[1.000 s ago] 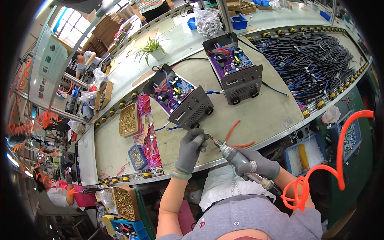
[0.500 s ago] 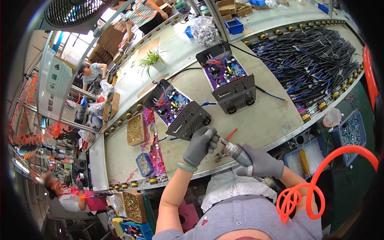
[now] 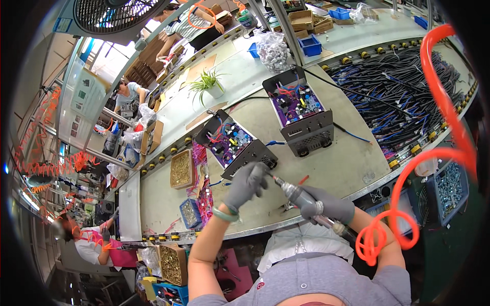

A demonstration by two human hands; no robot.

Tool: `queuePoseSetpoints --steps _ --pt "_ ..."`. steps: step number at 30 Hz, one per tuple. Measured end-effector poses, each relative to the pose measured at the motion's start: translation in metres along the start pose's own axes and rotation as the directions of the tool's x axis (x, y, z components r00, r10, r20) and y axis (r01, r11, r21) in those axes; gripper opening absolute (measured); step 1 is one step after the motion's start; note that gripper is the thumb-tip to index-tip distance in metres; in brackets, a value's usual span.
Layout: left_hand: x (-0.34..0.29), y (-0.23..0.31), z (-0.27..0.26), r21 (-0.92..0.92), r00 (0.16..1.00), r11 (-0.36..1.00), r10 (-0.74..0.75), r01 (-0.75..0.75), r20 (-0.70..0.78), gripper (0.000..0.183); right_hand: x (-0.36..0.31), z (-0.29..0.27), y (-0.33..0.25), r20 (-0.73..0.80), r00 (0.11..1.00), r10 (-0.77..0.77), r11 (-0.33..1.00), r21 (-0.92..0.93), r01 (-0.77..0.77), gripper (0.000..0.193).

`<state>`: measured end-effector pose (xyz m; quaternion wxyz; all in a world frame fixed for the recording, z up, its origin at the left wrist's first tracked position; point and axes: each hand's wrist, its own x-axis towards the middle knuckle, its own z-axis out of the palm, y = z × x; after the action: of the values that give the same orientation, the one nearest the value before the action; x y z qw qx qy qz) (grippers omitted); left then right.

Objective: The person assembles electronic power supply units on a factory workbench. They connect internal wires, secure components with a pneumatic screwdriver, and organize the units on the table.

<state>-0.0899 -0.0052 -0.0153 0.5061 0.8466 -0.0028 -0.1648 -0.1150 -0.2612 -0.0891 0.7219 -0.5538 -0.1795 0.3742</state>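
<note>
My gloved left hand [image 3: 247, 186] is closed, fingers curled toward the thumb, just left of the driver's tip; anything in its fingertips is too small to make out. My gloved right hand [image 3: 331, 205] grips an air screwdriver [image 3: 295, 194], its bit pointing up-left toward the left hand. Beyond the left hand lies an open black device case [image 3: 232, 144], its circuit board and coloured wires exposed, front panel toward me. A second open case [image 3: 301, 109] of the same kind stands farther right.
An orange air hose [image 3: 403, 194] loops beside my right arm. Black cables [image 3: 393, 97] are heaped at the right. A box of brass-coloured parts [image 3: 182, 169], a blue bin [image 3: 191, 213] and pink wires [image 3: 205, 204] lie left. A potted plant [image 3: 214, 91] stands behind. Other people work at far left.
My left hand has drawn slightly left, away from the driver's bit. The orange hose has swung up and inward. The whole view has shifted a little, with the cases appearing farther right and lower.
</note>
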Motion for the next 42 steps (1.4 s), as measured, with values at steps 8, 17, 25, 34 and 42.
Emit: queuePoseSetpoints --steps 8,17,25,34,42 --pt "0.076 0.037 -0.043 0.797 0.857 0.556 0.506 -0.235 -0.101 0.042 0.03 0.002 -0.027 -0.136 0.989 0.065 0.998 -0.002 -0.066 0.056" --pt "0.118 0.034 -0.053 0.821 0.935 0.475 0.007 -0.316 0.356 0.05 0.04 -0.005 -0.021 -0.168 0.981 0.1 0.995 0.029 -0.096 0.056" --pt "0.12 0.011 -0.056 0.782 0.959 0.56 0.095 -0.274 0.268 0.046 0.047 -0.007 -0.024 -0.142 0.984 0.103 0.993 -0.047 -0.111 0.053" --pt "0.11 0.016 -0.058 0.744 0.948 0.591 0.138 -0.312 0.288 0.058 0.046 -0.008 -0.038 -0.126 0.971 0.203 0.979 0.011 -0.203 0.053" --pt "0.118 0.009 -0.05 0.715 0.98 0.676 0.053 -0.178 0.194 0.056 0.052 0.0 -0.047 -0.151 0.957 0.247 0.968 -0.011 -0.251 0.05"
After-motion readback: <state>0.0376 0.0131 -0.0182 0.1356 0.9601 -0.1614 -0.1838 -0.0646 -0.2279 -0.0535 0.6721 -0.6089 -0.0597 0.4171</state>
